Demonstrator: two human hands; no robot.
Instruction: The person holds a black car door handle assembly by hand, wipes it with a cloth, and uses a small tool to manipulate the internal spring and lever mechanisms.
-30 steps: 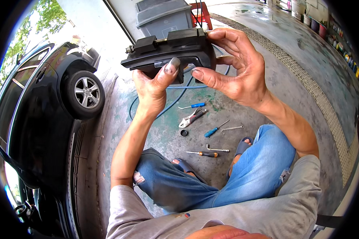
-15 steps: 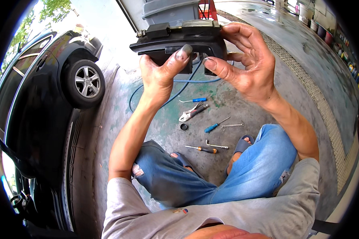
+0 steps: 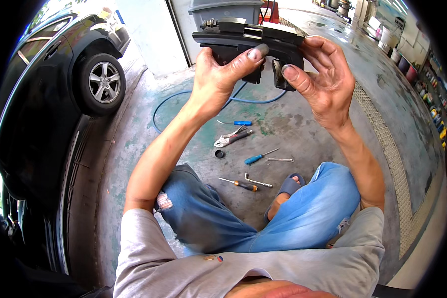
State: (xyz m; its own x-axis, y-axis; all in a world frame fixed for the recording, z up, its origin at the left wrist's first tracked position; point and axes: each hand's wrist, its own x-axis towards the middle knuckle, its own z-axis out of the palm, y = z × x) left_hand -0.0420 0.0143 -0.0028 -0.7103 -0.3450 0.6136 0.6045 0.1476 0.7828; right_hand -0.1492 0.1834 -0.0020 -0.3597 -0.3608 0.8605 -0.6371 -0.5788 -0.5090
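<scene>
Head view: you're holding a black plastic car part (image 3: 248,39) up at chest height, over the concrete floor (image 3: 303,124), both hands on it. Your left hand (image 3: 218,77) is closed round its lower left side, thumb pressed across the front. Your right hand (image 3: 323,74) is half open, thumb on a tab hanging under the part, fingers curled behind the right end. A bolt or fitting (image 3: 209,23) sticks out at the part's left end, hard to tell which at this edge of the lens.

On the floor below: blue hose (image 3: 184,97), blue-handled screwdriver (image 3: 238,122), locking pliers (image 3: 231,138), small black cap (image 3: 219,153), second blue screwdriver (image 3: 257,158), thin wrench (image 3: 280,160), orange-handled screwdriver (image 3: 241,184), bent hex key (image 3: 257,182).

Black car (image 3: 49,84) on your left, grey bin (image 3: 223,10) just behind the part.
</scene>
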